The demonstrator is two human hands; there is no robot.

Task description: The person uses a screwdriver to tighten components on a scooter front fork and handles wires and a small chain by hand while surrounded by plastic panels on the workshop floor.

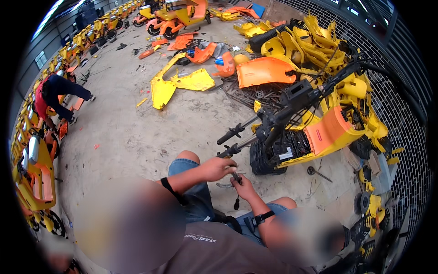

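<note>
My left hand [220,169] is closed, its fingertips pinching the upper end of a small dark part [236,176]. The lower end of that part sits in my closed right hand [244,187]. Its exact kind is too small to tell. A short black piece [237,203] dangles below the right hand, and a thin curved coil [223,186] shows beside it. Just beyond both hands stands a partly stripped scooter [292,150], with bare fork legs [237,147] pointing toward me and an orange and yellow body panel [326,132].
Yellow and orange body panels [292,45] pile up along the brick wall [413,169]. A loose yellow panel [163,91] lies on the floor ahead. At the left, another person [59,93] bends beside rows of yellow scooters [39,178]. A rod-like tool [319,173] rests right of my hands.
</note>
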